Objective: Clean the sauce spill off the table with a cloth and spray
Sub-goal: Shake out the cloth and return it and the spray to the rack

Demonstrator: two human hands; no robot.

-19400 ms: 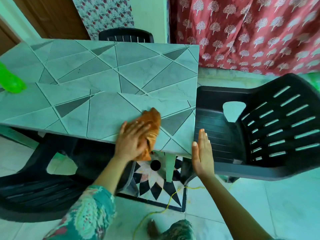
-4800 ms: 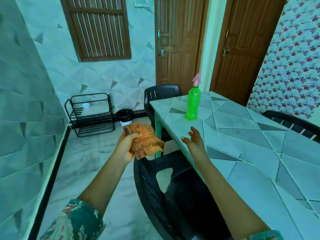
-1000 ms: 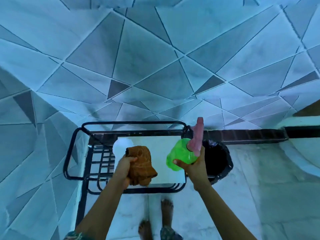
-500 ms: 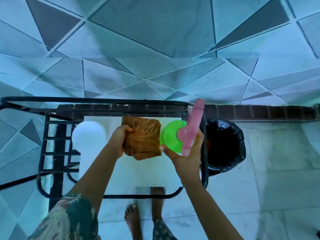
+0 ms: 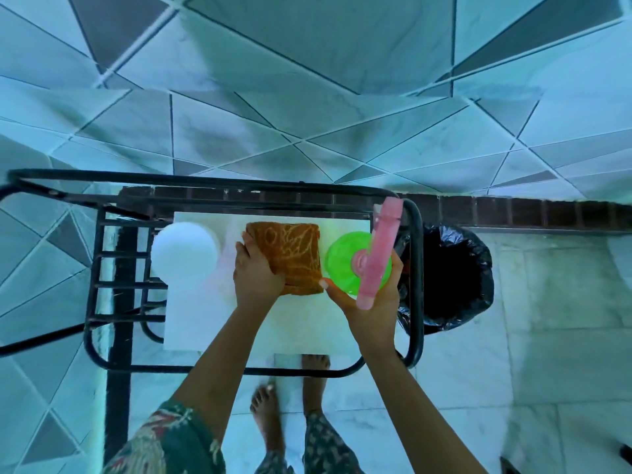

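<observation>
I look straight down at a black metal rack point(image 5: 415, 268) by the tiled wall. The folded orange cloth point(image 5: 290, 251) lies flat on the rack's white shelf point(image 5: 260, 330). My left hand point(image 5: 254, 271) rests on the cloth's left edge, fingers lying over it. Right beside the cloth stands the green spray bottle point(image 5: 342, 265) with its pink trigger head point(image 5: 379, 254). My right hand point(image 5: 369, 299) grips the bottle from the near side, thumb at its left and fingers round its right. The table is out of view.
A white round container point(image 5: 184, 254) sits on the shelf left of the cloth. A bin lined with a black bag point(image 5: 455, 278) stands just right of the rack. My bare feet point(image 5: 290, 395) are on the marble floor in front of it.
Both hands have come down to the shelf. The cloth went from hanging in my left hand to lying flat, and the bottle has lowered beside it.
</observation>
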